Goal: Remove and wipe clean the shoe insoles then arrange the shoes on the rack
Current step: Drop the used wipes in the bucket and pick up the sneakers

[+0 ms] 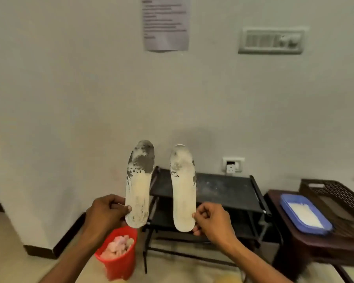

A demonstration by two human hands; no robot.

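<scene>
I hold two worn cream insoles upright in front of the wall, toes up. My left hand (105, 213) pinches the heel of the left insole (138, 182), whose toe end is heavily smeared with dark grey dirt. My right hand (211, 220) grips the heel edge of the right insole (183, 188), which shows lighter grey marks near the toe. Behind them stands a black metal shoe rack (223, 193) against the wall, its top shelf dusty. No shoes are in view.
A red bucket (119, 262) with pinkish cloth pieces stands on the floor below my left hand. Right of the rack, a dark brown stool (315, 248) carries a blue tray (306, 215) of white contents and a dark crate (339, 195). A wall socket (233, 164) sits above the rack.
</scene>
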